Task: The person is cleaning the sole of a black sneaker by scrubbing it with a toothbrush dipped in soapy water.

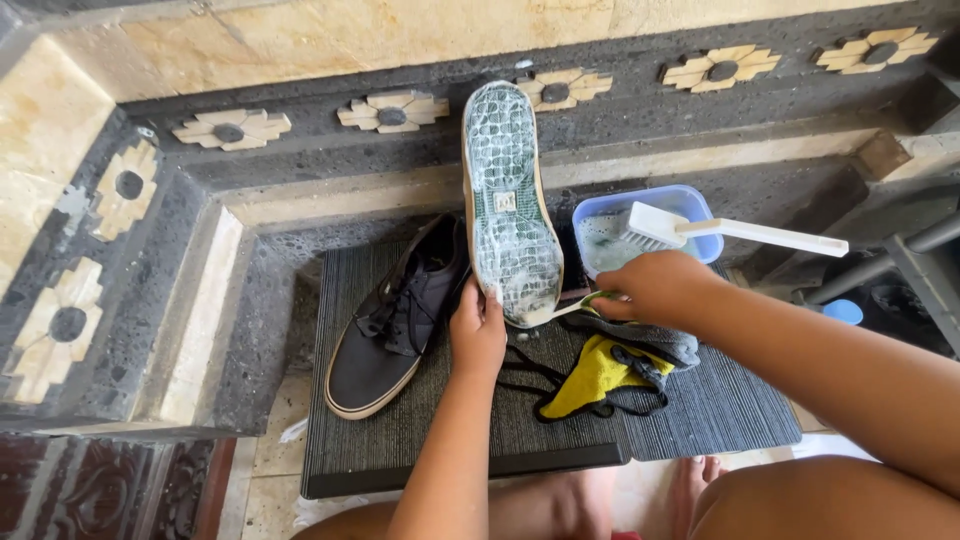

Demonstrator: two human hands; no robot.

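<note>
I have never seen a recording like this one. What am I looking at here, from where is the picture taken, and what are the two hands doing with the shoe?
There is no machine here. A person wears a camera on the head, so the single picture looks down at that person's own bare arms and knees.

The left hand steadies a shoe that stands on end with its soapy sole turned to the camera. The right hand holds a small green-handled brush, probably a toothbrush, against the lower end of the sole.

Everything rests on a dark ribbed mat before a carved stone wall. On the mat lie the second black shoe, loose black laces, and a yellow and a grey cloth. Behind stands a blue tub of soapy water, with a white scrubbing brush laid across its rim.
</note>
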